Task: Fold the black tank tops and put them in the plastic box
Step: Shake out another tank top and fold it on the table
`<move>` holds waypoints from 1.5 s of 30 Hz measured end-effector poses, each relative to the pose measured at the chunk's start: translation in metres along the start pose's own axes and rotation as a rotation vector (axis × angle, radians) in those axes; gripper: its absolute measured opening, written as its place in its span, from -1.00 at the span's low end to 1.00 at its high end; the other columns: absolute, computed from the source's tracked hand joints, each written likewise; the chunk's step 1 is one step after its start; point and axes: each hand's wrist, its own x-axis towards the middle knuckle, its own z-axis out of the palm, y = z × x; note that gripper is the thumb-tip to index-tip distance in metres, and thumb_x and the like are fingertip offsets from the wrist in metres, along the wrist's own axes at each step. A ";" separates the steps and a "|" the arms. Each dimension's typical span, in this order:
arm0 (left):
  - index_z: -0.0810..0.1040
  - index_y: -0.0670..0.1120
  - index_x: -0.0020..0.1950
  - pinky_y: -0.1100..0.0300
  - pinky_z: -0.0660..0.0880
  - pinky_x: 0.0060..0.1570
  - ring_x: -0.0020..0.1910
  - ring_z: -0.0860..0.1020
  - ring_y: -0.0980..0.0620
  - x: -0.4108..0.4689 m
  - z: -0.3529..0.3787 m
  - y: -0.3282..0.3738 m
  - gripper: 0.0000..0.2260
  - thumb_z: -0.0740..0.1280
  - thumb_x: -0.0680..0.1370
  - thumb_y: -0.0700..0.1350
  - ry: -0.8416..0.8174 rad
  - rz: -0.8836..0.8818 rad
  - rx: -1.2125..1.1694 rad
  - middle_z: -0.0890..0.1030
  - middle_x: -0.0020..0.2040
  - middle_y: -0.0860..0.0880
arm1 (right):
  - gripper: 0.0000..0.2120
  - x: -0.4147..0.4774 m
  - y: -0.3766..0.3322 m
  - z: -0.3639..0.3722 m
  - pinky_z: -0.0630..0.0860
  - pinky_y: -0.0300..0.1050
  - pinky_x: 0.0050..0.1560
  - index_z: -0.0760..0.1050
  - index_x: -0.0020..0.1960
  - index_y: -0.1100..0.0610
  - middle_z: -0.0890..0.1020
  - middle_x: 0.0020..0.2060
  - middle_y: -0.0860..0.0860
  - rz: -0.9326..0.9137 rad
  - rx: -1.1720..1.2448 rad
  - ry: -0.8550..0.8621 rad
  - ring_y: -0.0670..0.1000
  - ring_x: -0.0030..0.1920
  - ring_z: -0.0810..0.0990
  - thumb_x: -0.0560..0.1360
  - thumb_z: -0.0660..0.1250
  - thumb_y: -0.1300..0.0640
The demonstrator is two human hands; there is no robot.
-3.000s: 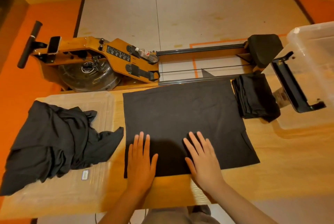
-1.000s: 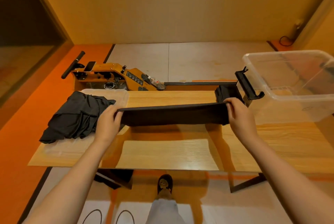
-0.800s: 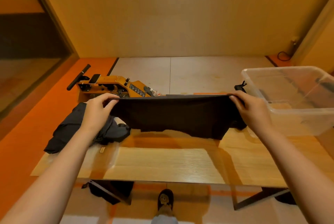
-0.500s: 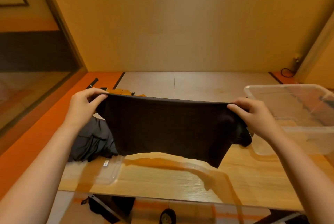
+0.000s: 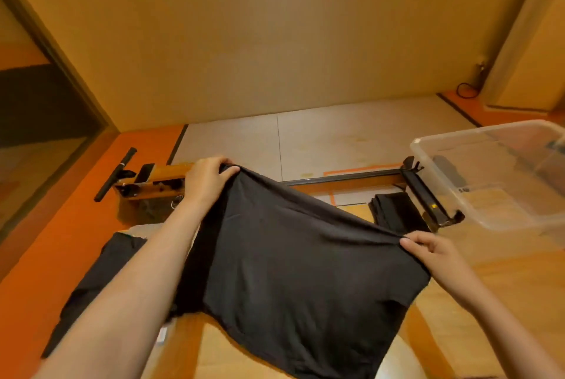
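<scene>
- Left arm: reaches forward and up from the lower left, forearm bare, wrist raised above the right one.
- Left hand (image 5: pixel 208 178): fingers curled over one top corner of the black tank top (image 5: pixel 299 271), thumb tucked on the cloth, a tight grip. It sits far left of the plastic box (image 5: pixel 504 210), about level with the box's far rim.
- Right arm: comes in from the lower right, bent, held lower and closer to the body than the left.
- Right hand (image 5: pixel 428 245): pinches the other top corner, thumb on top, fingers bunched under the edge. It is just below the near left corner of the plastic box.
- Held tank top: stretched between both hands, top edge sloping down toward the plastic box, the rest hanging loose in front of the person. Lower hem droops over the table (image 5: pixel 489 302). I cannot tell whether it touches the wood.
- Folded tank top (image 5: pixel 394 210): lies flat on the table just left of the plastic box, a black bar (image 5: pixel 428 204) between the two.
- Unfolded pile (image 5: pixel 91 280): dark cloth heaped far left of the plastic box, partly hidden by the left arm.
- Plastic box: clear, open on top, standing at the table's right end. Contents too blurred to tell.
- Rowing machine (image 5: pixel 146 186): orange frame on the floor, beyond the table, far left of the plastic box.
</scene>
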 end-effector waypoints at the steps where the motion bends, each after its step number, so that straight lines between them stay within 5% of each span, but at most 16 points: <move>1: 0.59 -0.05 0.14 0.01 0.53 -0.07 0.05 0.58 -0.10 0.013 0.028 0.009 -0.76 0.33 0.57 0.06 -0.051 0.002 0.037 0.65 0.03 -0.05 | -0.78 0.006 0.023 0.004 0.48 -0.12 -0.24 0.62 -0.17 0.14 0.66 -0.25 0.09 0.079 -0.007 0.056 0.06 -0.24 0.62 0.59 0.26 0.16; 3: 0.44 -0.05 0.35 -0.04 0.46 0.06 0.22 0.49 -0.15 0.028 0.083 0.032 -0.62 0.28 0.59 0.08 -0.176 0.021 0.114 0.56 0.22 -0.11 | -0.84 0.012 0.067 0.013 0.52 -0.08 -0.27 0.58 -0.11 0.13 0.64 -0.19 0.13 0.248 -0.080 0.165 0.05 -0.27 0.59 0.59 0.25 0.21; 6: 0.28 -0.10 0.48 -0.04 0.33 0.24 0.39 0.33 -0.14 -0.004 0.150 0.056 -0.52 0.18 0.63 0.09 -0.304 0.036 0.176 0.37 0.43 -0.12 | -0.80 0.005 0.105 0.026 0.52 -0.02 -0.06 0.51 0.19 0.14 0.63 0.07 0.14 0.343 -0.429 0.238 0.12 0.01 0.59 0.58 0.27 0.19; 9: 0.08 -0.08 0.57 0.01 0.06 0.48 0.54 0.08 -0.05 -0.090 0.188 0.055 -0.46 0.10 0.65 0.09 -0.412 0.008 0.148 0.13 0.57 -0.07 | -0.70 -0.003 0.119 0.053 0.43 -0.06 0.24 0.50 0.29 0.11 0.57 0.22 0.04 0.084 -0.623 0.148 0.04 0.26 0.49 0.56 0.29 0.14; 12: -0.04 -0.08 0.59 -0.04 -0.11 0.51 0.57 -0.13 -0.08 -0.182 0.212 0.046 -0.40 0.11 0.64 0.11 -0.441 -0.160 0.155 -0.08 0.60 -0.08 | -0.60 0.005 0.122 0.088 0.12 -0.05 0.46 0.42 0.40 0.01 0.40 0.42 -0.03 -0.103 -0.829 -0.071 0.01 0.47 0.26 0.61 0.12 -0.04; 15: 0.07 -0.09 0.57 -0.09 -0.10 0.48 0.57 -0.10 -0.13 -0.240 0.221 0.045 -0.39 0.03 0.60 0.19 -0.494 -0.313 0.164 0.01 0.59 -0.14 | -0.41 0.015 0.132 0.109 -0.23 -0.03 0.45 0.09 0.54 -0.09 0.07 0.55 -0.04 -0.127 -0.988 -0.252 0.03 0.55 -0.11 0.55 -0.21 -0.19; 18: 0.13 -0.09 0.53 -0.13 -0.12 0.43 0.55 -0.10 -0.14 -0.254 0.228 0.039 -0.37 -0.21 0.60 0.26 -0.535 -0.356 0.191 0.18 0.54 -0.18 | -0.34 0.016 0.146 0.117 -0.38 0.04 0.41 -0.26 0.50 -0.15 -0.15 0.56 -0.05 -0.055 -1.035 -0.282 0.02 0.48 -0.36 0.42 -0.44 -0.24; 21: 0.13 -0.06 0.56 -0.13 -0.16 0.46 0.55 -0.01 -0.19 -0.238 0.224 0.023 -0.33 -0.24 0.59 0.30 -0.593 -0.265 0.219 0.16 0.55 -0.17 | -0.46 0.004 0.149 0.130 -0.35 0.10 0.42 -0.32 0.47 -0.15 -0.18 0.56 -0.03 0.050 -1.062 -0.212 0.04 0.48 -0.37 0.53 -0.35 -0.22; 24: -0.27 0.10 0.54 -0.10 -0.29 0.49 0.53 -0.33 -0.08 -0.214 0.217 -0.004 -0.30 -0.29 0.47 0.38 -0.662 -0.061 0.230 -0.29 0.56 -0.01 | -0.40 -0.021 0.144 0.152 -0.22 0.18 0.45 -0.20 0.50 -0.12 -0.09 0.55 0.01 0.125 -0.997 -0.074 0.07 0.51 -0.25 0.49 -0.33 -0.25; 26: -0.32 0.15 0.50 -0.08 -0.22 0.51 0.51 -0.38 0.00 -0.202 0.205 -0.020 -0.31 -0.26 0.44 0.37 -0.707 0.047 0.207 -0.36 0.52 0.06 | -0.34 -0.036 0.141 0.168 -0.19 0.19 0.45 -0.17 0.50 -0.09 -0.10 0.53 0.01 0.189 -0.968 -0.095 0.09 0.51 -0.23 0.44 -0.37 -0.28; 30: -0.19 0.07 0.56 0.03 -0.21 0.51 0.54 -0.28 0.06 -0.220 0.183 -0.018 -0.35 -0.08 0.55 0.27 -0.585 0.144 0.178 -0.24 0.57 0.06 | -0.38 -0.050 0.134 0.169 -0.07 0.15 0.46 0.16 0.51 0.01 0.29 0.48 0.11 0.106 -0.958 -0.134 0.16 0.50 0.11 0.59 -0.24 -0.25; 33: -0.05 0.00 0.59 0.04 -0.11 0.48 0.57 -0.09 0.02 -0.269 0.176 0.000 -0.34 0.09 0.58 0.20 -0.486 0.191 0.081 -0.05 0.60 0.01 | -0.43 -0.054 0.135 0.151 -0.15 0.04 0.46 0.18 0.51 0.02 0.28 0.48 0.09 -0.078 -1.003 -0.185 0.12 0.51 0.08 0.61 -0.17 -0.22; 38: 0.15 -0.04 0.55 0.01 0.10 0.46 0.54 0.12 -0.06 -0.353 0.175 -0.002 -0.16 0.24 0.44 0.41 -0.586 0.296 0.154 0.19 0.55 -0.07 | -0.33 -0.074 0.163 0.121 -0.12 0.03 0.48 0.14 0.54 -0.02 0.19 0.52 0.03 -0.219 -1.069 -0.327 0.08 0.55 -0.01 0.53 -0.01 -0.34; 40: 0.15 -0.06 0.54 0.02 0.00 0.51 0.56 0.04 -0.08 -0.362 0.181 -0.011 -0.24 0.34 0.48 0.26 -0.564 0.317 0.223 0.19 0.55 -0.09 | -0.24 -0.081 0.171 0.113 -0.13 0.04 0.48 0.10 0.55 -0.02 0.15 0.54 0.02 -0.174 -1.073 -0.343 0.08 0.55 -0.02 0.50 -0.06 -0.43; 45: 0.15 -0.10 0.50 0.01 -0.11 0.46 0.56 -0.18 -0.06 -0.352 0.177 -0.002 0.04 0.65 0.15 -0.08 -0.601 0.229 0.288 0.42 0.43 -0.14 | -0.07 -0.089 0.171 0.108 -0.14 0.02 0.47 -0.02 0.58 -0.02 0.10 0.55 0.05 -0.143 -1.069 -0.387 0.09 0.55 -0.04 0.38 0.05 -0.52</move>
